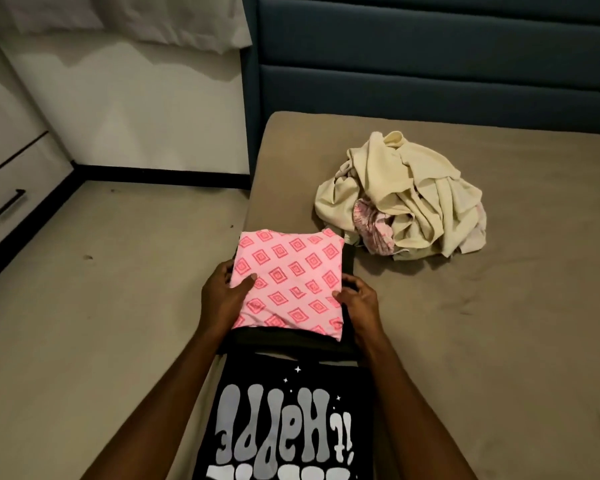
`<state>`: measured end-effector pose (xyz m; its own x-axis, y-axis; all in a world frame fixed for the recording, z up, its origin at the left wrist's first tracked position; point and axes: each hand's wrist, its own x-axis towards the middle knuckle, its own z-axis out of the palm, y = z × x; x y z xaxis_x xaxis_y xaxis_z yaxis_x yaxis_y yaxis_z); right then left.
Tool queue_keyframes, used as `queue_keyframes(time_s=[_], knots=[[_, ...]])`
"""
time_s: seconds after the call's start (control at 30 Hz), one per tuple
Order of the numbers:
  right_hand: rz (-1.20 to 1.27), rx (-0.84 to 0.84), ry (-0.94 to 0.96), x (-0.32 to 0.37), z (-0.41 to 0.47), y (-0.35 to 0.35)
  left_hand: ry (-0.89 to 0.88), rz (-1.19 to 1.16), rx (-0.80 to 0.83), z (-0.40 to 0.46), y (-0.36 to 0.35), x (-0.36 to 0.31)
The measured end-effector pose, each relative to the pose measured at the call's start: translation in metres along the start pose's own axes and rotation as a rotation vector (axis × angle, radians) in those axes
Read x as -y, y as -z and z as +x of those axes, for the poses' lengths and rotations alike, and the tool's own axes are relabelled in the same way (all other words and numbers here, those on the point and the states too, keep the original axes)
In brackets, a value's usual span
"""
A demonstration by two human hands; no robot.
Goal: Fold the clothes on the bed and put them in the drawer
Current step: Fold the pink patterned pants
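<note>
A person holds a folded stack of clothes at the near left corner of a bed (499, 271): a pink garment with a red diamond print (291, 282) lies on top of a folded black garment (284, 341), whose dark edge shows along the stack's near and right sides. The left hand (222, 292) grips the stack's left edge, thumb laid across the pink cloth; the right hand (357, 299) grips its right edge, fingers curled onto the fabric. Farther along the tan mattress, just beyond the stack to the right, sits an unfolded heap of cream cloth (406, 195) with a pink patterned piece (374, 226) tucked in its near side. A white drawer unit with a black handle (6, 204) stands at far left (its drawers are closed), well apart from the bed across the floor.
</note>
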<state>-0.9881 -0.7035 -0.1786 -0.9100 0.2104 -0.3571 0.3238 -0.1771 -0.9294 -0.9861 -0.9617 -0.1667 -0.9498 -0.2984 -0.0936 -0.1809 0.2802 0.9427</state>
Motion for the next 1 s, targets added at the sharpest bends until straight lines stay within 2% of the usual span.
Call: queue_keyframes(time_s=[0.07, 0.13, 0.17, 0.23, 0.33, 0.43, 0.73, 0.83, 0.93, 1.0], knots=[[-0.204, -0.075, 0.078, 0.001, -0.008, -0.004, -0.075, 0.226, -0.055, 0.0, 0.002, -0.011], [-0.617, -0.2, 0.277, 0.004, -0.017, -0.01, -0.233, 0.525, -0.103, 0.002, 0.003, -0.021], [-0.808, -0.24, 0.416, 0.004, -0.016, -0.013, -0.346, 0.589, -0.096, 0.004, 0.001, -0.026], [-1.034, -0.208, 0.577, 0.004, -0.013, -0.027, -0.469, 0.645, 0.028, 0.012, -0.006, -0.03], [-1.224, -0.029, 0.572, -0.013, -0.006, -0.048, -0.394, 0.839, 0.202, 0.019, -0.019, -0.013], [-1.249, 0.056, 0.564, -0.038, 0.0, -0.047, -0.394, 0.868, 0.207, 0.018, -0.026, 0.005], [-1.15, 0.065, 0.542, -0.032, -0.004, -0.044, -0.371, 1.019, 0.218, 0.019, -0.031, -0.004], [-0.967, -0.09, 0.625, -0.005, -0.003, -0.034, -0.413, 0.944, 0.232, 0.015, -0.039, -0.016], [-0.855, -0.426, 0.717, 0.053, 0.011, -0.025, -0.532, 0.697, 0.196, 0.003, -0.053, -0.034], [-0.872, -0.612, 0.783, 0.098, 0.028, -0.019, -0.559, 0.577, 0.213, -0.004, -0.063, -0.051]])
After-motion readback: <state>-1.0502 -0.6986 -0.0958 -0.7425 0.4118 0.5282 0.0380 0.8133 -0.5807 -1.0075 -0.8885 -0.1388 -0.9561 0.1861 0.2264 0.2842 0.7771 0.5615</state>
